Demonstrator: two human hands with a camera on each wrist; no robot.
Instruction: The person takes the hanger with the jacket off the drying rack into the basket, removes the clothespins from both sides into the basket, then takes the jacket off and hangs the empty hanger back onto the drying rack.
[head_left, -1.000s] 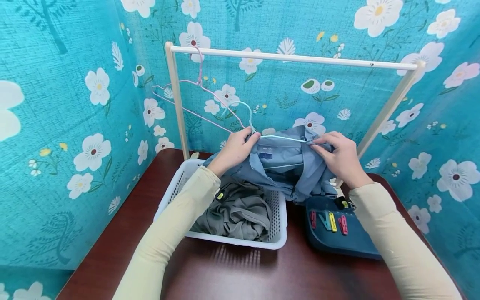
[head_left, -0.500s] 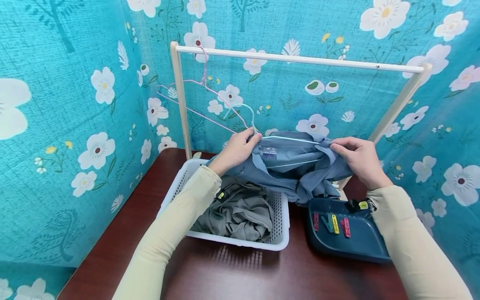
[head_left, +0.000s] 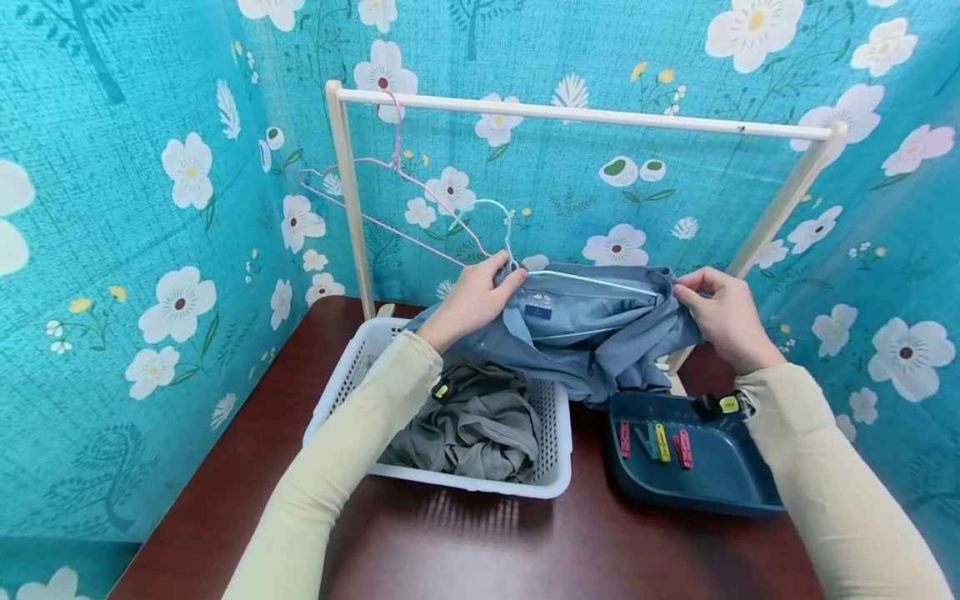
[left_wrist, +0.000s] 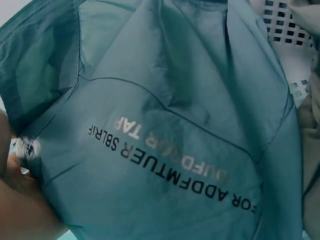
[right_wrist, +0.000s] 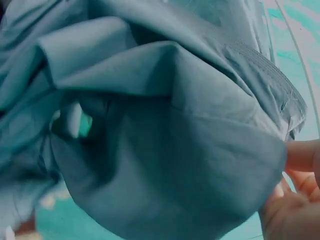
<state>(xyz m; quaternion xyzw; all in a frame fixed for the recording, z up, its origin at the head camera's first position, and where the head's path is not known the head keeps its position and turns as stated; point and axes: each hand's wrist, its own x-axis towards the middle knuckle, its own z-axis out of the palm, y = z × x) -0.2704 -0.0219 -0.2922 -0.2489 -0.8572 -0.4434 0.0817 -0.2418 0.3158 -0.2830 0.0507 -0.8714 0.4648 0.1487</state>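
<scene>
A blue-grey jacket (head_left: 570, 354) hangs between both hands, its neck opening and inner label facing the head view. Inside its collar and shoulder runs a light blue hanger (head_left: 592, 283), whose hook curves up above the left hand. The left hand (head_left: 480, 300) grips the hanger's neck together with the collar. The right hand (head_left: 723, 317) pinches the jacket's edge at the shoulder, by the hanger's right end. In the left wrist view the jacket (left_wrist: 165, 150) shows dark and pale lettering. Its folded cloth (right_wrist: 165, 165) fills much of the right wrist view.
A wooden rack (head_left: 585, 116) stands behind, with a pink hanger (head_left: 399, 158) on its left end. Below is a white basket (head_left: 551, 487) holding grey cloth (head_left: 472, 425). A dark blue tray (head_left: 720, 492) with several clothespins (head_left: 662, 442) sits at right on the brown table (head_left: 465, 550).
The right hand has moved to the right, drawing the jacket's shoulder out along the hanger to its end. The left hand stays at the hanger's neck.
</scene>
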